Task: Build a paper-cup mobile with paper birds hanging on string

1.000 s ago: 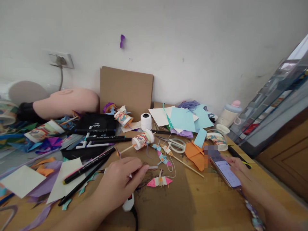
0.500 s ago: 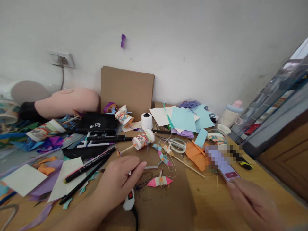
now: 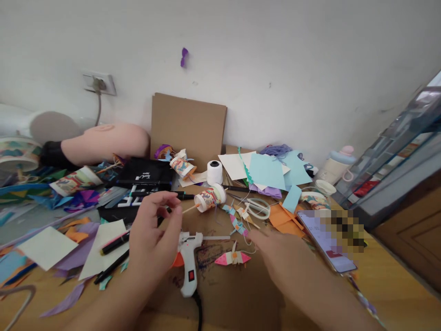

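Observation:
My left hand [image 3: 153, 234] is lifted above the table with thumb and fingers pinched together; what they pinch is too small to make out. Just right of it a white glue gun [image 3: 188, 262] lies on the brown board, nozzle pointing right. My right hand [image 3: 280, 257] reaches left across the board with fingers stretched out and holds nothing. Its fingertips are near a pink folded paper piece [image 3: 232, 258] and a string of small paper shapes [image 3: 236, 223]. A patterned paper cup on a stick [image 3: 209, 198] lies behind the glue gun.
A phone [image 3: 325, 239] lies right of my right hand. Black markers [image 3: 113, 243], a white thread spool [image 3: 214, 172], scissors [image 3: 259, 208], blue and orange paper sheets [image 3: 267, 172] and a leaning cardboard sheet [image 3: 188, 126] crowd the table back and left.
My right hand left the phone and swung left to the middle of the board. My left hand rose off the glue gun, which now shows fully. The camera shifted slightly.

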The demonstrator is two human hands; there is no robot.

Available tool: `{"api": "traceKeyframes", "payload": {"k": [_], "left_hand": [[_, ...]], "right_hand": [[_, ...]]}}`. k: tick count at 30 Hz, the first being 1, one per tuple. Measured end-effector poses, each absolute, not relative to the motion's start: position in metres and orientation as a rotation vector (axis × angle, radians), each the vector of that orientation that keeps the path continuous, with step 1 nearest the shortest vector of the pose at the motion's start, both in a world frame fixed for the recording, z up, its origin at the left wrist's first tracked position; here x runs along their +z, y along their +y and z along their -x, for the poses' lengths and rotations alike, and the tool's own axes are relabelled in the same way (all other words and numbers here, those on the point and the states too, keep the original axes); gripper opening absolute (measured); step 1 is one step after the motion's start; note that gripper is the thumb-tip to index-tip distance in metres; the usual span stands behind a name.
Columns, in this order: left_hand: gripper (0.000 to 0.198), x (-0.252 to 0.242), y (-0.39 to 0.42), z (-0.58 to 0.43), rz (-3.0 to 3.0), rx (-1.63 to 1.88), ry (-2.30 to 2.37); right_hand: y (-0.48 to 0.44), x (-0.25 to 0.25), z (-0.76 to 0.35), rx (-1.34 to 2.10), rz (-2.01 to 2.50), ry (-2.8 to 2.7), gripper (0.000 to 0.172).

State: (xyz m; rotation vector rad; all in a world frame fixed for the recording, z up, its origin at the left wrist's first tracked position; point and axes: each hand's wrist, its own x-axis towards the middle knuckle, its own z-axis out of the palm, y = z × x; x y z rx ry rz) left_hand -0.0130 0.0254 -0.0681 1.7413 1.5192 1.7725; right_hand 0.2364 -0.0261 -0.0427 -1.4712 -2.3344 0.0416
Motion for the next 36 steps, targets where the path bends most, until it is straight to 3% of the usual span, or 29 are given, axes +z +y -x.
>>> {"api": "traceKeyframes", "payload": {"k": [3,6,16,21,28,36], "left_hand": [[0.018,-0.067,0.028,0.014,-1.708,1.85,1.48],[0.023,-0.064,0.028,0.017,-1.691,1.942,1.474],[0.023,-0.061,0.027,0.015,-1.767,2.042,1.45],[0.02,-0.066,0.027,0.013,-1.925,1.929,1.397],[0.018,-0.059,0.018,0.005,-2.403,1.474,1.13],[0.014,-0.064,0.024,0.007,-2.336,1.45,1.188]], "right_hand": [[-0.002,-0.05,-0.224,0.135,1.401,-2.459,0.041],[0.014,-0.053,-0.222,0.241,1.238,-2.602,0.043],[0.027,-0.061,-0.242,0.388,1.173,-2.643,0.012],[0.026,-0.064,-0.236,0.3,1.145,-2.663,0.008],[0.022,-0.059,-0.235,0.245,1.166,-2.661,0.014],[0.024,-0.065,-0.233,0.183,1.111,-2.662,0.01]]}}
